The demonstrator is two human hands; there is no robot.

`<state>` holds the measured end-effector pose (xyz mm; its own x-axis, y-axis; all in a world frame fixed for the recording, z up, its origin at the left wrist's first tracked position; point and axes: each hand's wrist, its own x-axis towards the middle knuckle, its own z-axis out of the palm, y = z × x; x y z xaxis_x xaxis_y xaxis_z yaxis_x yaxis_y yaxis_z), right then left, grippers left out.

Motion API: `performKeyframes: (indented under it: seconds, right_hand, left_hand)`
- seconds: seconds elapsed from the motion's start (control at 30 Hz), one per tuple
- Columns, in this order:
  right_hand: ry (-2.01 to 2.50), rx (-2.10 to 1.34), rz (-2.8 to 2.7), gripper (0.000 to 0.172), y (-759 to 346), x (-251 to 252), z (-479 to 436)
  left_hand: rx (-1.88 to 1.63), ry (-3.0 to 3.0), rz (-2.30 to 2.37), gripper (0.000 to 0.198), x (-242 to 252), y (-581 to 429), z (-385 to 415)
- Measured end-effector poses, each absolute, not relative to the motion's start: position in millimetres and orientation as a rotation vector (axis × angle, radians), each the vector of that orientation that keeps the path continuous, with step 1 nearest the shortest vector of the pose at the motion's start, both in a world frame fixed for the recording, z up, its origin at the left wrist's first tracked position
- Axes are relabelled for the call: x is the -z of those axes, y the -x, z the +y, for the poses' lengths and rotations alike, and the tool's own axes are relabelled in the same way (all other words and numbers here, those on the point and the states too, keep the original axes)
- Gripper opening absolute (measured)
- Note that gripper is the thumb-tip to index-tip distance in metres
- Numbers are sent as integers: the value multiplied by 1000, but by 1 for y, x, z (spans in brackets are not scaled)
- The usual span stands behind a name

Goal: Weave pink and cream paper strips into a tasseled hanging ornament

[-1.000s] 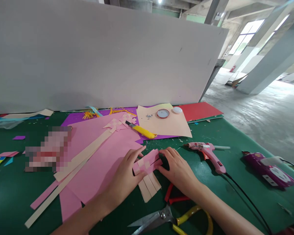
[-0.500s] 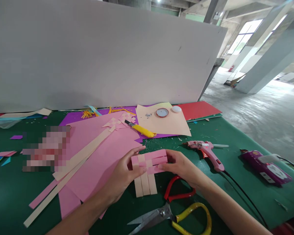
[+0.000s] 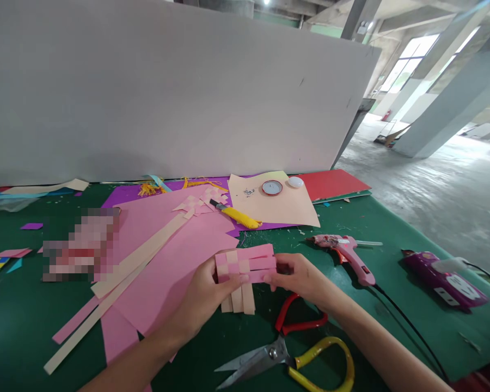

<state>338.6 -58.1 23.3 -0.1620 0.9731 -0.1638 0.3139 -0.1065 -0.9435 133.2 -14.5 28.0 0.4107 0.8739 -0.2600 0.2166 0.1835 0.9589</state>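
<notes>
Both the left hand (image 3: pixel 206 286) and the right hand (image 3: pixel 300 275) pinch a pink-and-cream paper weave (image 3: pixel 232 265) between them over the counter (image 3: pixel 20 326), its pink strips (image 3: pixel 259 252) running left to right, the checkered end nearer the left hand.

Scissors (image 3: pixel 273 354) block the near side of the right hand (image 3: pixel 304 274); a hand could pass between glue gun (image 3: pixel 356 260) and purple block (image 3: pixel 444 280).
</notes>
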Motion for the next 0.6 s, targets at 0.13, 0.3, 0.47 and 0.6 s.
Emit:
performKeyframes:
  seconds: [0.13, 0.3, 0.47, 0.6]
  right_hand:
    - [1434, -1280, -1601, 25, -336, -23, -58]
    - [1422, -1280, -1569, 27, -335, -24, -58]
    - [1418, -1266, -1514, 24, -333, -27, -60]
    - [1382, -1296, -1479, 25, -333, -26, -61]
  left_hand:
    - [-615, -1352, 1126, 28, -26, -133, -16]
    - [-596, -1340, 1087, 32, -23, -131, -16]
    - [-624, -1359, 1076, 29, -24, -131, -15]
    - [-639, -1330, 1124, 28, -26, -132, -16]
